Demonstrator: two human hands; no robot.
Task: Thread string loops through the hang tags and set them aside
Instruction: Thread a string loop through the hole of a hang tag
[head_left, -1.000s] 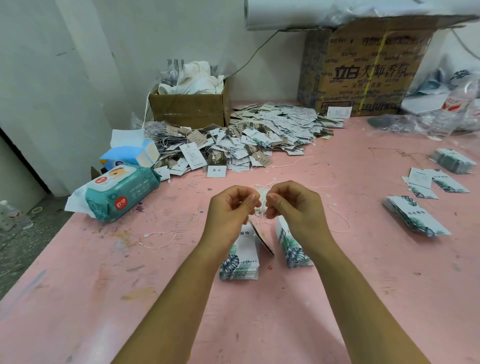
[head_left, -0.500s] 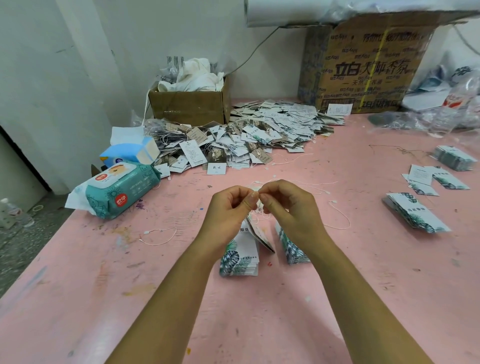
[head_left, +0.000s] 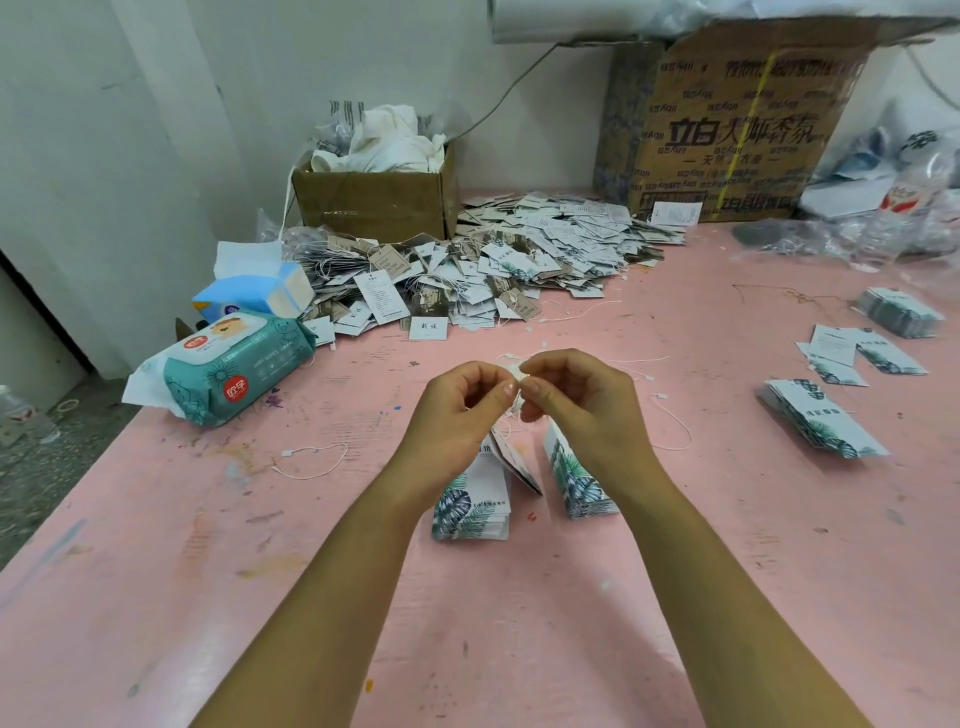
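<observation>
From the head camera, the left hand (head_left: 457, 410) and right hand (head_left: 582, 400) meet above the pink table (head_left: 519, 623), fingers curled, both pinching one thin white string (head_left: 514, 371) (tiny, hard to see). A hang tag (head_left: 514, 460) dangles under them, its top hidden.

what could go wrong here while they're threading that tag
1. The left hand and right hand pinch a thin white string at their fingertips; it could slip out before it is secured.
2. The hanging tag dangles just above the tag stack and might knock it askew.
3. The loose string loop lying on the pink table could snag a forearm.
</observation>
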